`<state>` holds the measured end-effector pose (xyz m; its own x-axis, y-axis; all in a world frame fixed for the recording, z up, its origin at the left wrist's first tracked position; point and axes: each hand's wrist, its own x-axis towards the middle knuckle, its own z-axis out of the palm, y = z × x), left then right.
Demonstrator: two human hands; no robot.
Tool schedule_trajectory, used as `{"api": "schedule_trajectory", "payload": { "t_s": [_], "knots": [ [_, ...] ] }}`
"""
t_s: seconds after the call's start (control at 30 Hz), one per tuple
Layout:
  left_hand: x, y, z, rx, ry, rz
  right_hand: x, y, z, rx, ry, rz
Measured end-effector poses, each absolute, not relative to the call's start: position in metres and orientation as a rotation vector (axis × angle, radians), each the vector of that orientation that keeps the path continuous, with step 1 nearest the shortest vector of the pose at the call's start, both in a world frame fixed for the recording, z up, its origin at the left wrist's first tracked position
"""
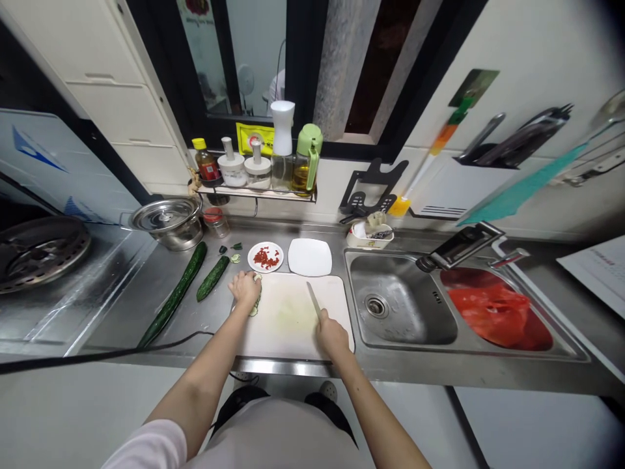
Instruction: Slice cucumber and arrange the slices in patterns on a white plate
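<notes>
My left hand [245, 288] is closed over cucumber slices [256, 301] at the left edge of the white cutting board [288, 319]. A few green slices show under and beside the fingers. My right hand [331, 335] grips the handle of a knife [314, 300], its blade pointing away from me over the middle of the board. A long whole cucumber [176, 293] and a shorter cucumber piece [213, 278] lie on the steel counter left of the board.
Behind the board stand a small plate of chopped red chili [265, 256] and an empty white square plate [309, 256]. A steel sink [400, 303] with a red bag [493, 312] lies right. A steel pot [168, 221] and condiment rack [258, 189] sit behind.
</notes>
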<state>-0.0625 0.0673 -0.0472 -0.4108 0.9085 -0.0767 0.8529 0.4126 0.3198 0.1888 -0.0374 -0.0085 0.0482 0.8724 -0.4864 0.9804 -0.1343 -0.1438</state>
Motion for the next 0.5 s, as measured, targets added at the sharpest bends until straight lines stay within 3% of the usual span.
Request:
{"api": "schedule_trajectory", "payload": {
  "t_s": [0.37, 0.5],
  "knots": [
    [-0.060, 0.069, -0.032, 1.363, 2.345, 0.541, 0.189, -0.038, -0.010, 2.122, 1.891, -0.709],
    [-0.052, 0.049, -0.034, 1.260, 2.104, 0.702, 0.187, -0.038, -0.009, 2.128, 1.899, -0.700]
  ]
}}
